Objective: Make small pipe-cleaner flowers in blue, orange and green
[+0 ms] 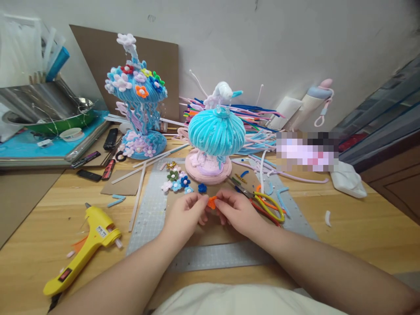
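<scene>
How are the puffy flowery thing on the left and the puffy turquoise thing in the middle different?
The flowery thing has colourful flowers on its cap; the turquoise thing has a mostly plain cap. The flowery thing's base is blue, the turquoise thing's pink. Both have rounded, ridged caps.

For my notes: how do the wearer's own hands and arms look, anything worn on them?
The left hand and right hand are ungloved, with no ring, watch or bracelet visible. The left forearm and right forearm show no sleeves. A pale cream garment shows at the bottom edge.
</scene>
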